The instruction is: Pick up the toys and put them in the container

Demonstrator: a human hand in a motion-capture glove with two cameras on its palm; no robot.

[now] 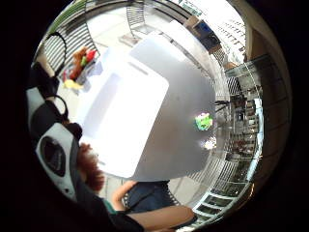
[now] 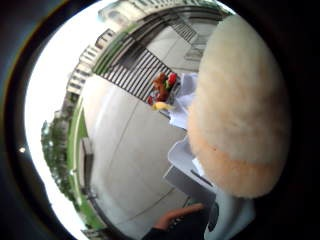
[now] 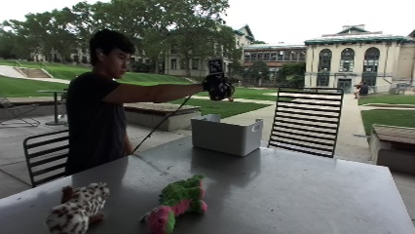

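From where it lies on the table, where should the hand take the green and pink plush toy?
Grip the green and pink plush toy around its narrow middle, coming straight down from above. It lies flat and lengthwise on the table, open on top, with the spotted plush toy lying apart from it, so fingers can probably close across its sides.

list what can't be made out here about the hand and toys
Whether the gloved right hand holds anything: outside view, too small and dark.
Pale fuzzy shape: thumb side palm view, too close to identify.
Spotted toy: outside view, cut off by the bottom edge.
Colourful pile beside the container: little finger side palm view, too small and blurred.
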